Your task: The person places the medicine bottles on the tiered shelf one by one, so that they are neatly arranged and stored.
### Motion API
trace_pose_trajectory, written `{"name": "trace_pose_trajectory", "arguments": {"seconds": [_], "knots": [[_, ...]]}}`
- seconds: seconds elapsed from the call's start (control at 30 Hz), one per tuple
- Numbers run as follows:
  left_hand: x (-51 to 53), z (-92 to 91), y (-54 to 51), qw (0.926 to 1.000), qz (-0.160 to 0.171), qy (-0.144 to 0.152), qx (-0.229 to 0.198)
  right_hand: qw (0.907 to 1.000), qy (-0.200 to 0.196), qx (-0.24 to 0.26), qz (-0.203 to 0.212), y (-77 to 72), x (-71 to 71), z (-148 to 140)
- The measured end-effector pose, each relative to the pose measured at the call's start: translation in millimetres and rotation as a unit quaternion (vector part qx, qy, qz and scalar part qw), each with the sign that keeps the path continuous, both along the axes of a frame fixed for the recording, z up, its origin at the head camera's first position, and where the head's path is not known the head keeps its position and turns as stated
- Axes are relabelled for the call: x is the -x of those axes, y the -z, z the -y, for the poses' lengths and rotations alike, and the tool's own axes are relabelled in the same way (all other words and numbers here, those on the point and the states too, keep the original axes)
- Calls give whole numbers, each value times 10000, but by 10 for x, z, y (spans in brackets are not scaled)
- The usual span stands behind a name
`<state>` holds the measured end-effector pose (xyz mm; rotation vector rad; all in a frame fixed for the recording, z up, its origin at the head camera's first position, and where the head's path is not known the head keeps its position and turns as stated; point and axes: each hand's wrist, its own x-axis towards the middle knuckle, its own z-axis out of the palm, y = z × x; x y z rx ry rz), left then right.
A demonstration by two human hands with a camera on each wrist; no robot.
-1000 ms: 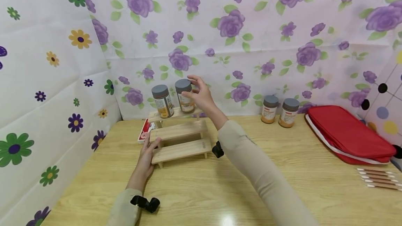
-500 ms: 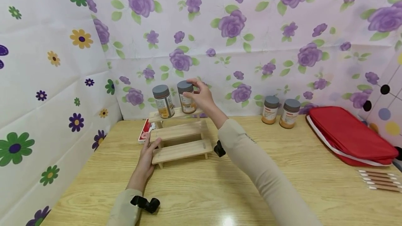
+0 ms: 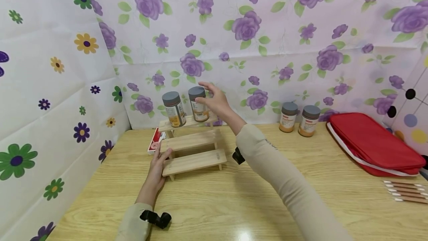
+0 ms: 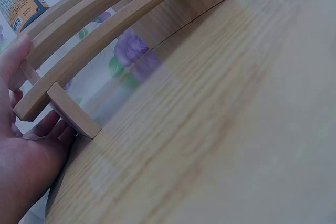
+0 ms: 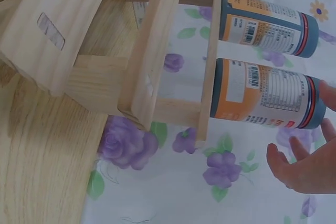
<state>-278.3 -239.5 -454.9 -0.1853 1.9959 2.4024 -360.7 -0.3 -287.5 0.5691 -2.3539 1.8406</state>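
A three-tier wooden rack [image 3: 192, 140] [image 4: 79, 40] holds two grey-lidded jars on its top tier, the left jar [image 3: 174, 110] [image 5: 268, 24] and the right jar [image 3: 198, 104] [image 5: 262, 94], both upright. My left hand [image 3: 155, 168] [image 4: 31, 156] grips the rack's left end, thumb at the middle tier and the other fingers partly hidden behind the wood. Beside the right jar's lid, my right hand [image 3: 217, 101] [image 5: 310, 161] has its fingers spread and not wrapped round the jar. Whether a fingertip still touches the lid, I cannot tell.
Two more jars [image 3: 288, 117] [image 3: 309, 121] stand by the back curtain, right of the rack. A red pouch [image 3: 371, 142] and several white-tipped sticks [image 3: 406, 191] lie at the far right. Behind the rack's left end is a red-and-white box [image 3: 155, 140].
My right hand has loosened from the right jar's lid and shifted slightly right, its forearm swinging right too. The jar stays on the top tier. My left hand keeps its place on the rack.
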Motion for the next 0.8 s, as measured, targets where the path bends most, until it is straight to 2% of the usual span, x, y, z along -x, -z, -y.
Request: {"name": "trace_pose_trajectory", "arguments": {"seconds": [0.27,0.43,0.63,0.8], "knots": [[-12,40,-21,10000,27,13,24,9999,20,102,-108,-25,-82,-70],[-6,48,-23,10000,11,16,56,9991,244,224,-271,28,-169,-100],[-2,20,-7,10000,20,70,39,9972,357,475,-445,179,-269,-245],[-16,14,-5,10000,18,40,39,9971,495,321,-471,360,-348,-435]]}}
